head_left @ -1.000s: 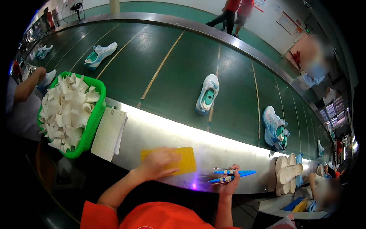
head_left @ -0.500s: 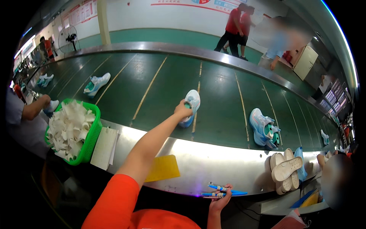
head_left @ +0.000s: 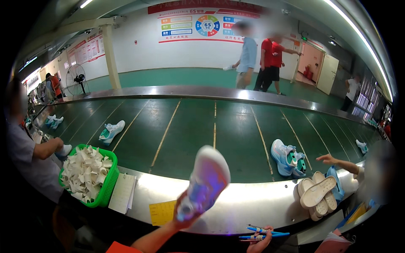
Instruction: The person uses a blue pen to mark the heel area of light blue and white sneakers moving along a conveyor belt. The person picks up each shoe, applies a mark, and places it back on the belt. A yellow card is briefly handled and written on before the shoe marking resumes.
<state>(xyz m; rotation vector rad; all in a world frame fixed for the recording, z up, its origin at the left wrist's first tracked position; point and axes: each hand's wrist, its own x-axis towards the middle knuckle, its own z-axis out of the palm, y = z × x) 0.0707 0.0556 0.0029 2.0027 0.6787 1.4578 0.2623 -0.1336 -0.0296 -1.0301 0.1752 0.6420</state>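
Note:
My left hand (head_left: 184,213) grips a white and pale blue sneaker (head_left: 209,177) by its heel and collar end. The shoe is raised over the metal edge of the conveyor, toe pointing up and away, with a violet glow on its side. At the lower right, my right hand (head_left: 262,241) is closed around slim blue pen-like tools (head_left: 276,233) with pale wrappings. A yellow card (head_left: 162,212) lies on the metal ledge (head_left: 242,198) beside my left hand.
A green conveyor belt (head_left: 192,126) carries a pair of sneakers (head_left: 283,158) and another sneaker (head_left: 112,132). On the ledge are a green basket (head_left: 110,183) of white scraps, papers (head_left: 122,194) and stacked cream soles (head_left: 317,189). A co-worker's hand (head_left: 327,159) reaches over the belt at right.
My left hand has lifted the sneaker off the belt and drawn it toward me. My right hand still holds the blue tools. The view has tilted up, and a co-worker's hand now extends at right.

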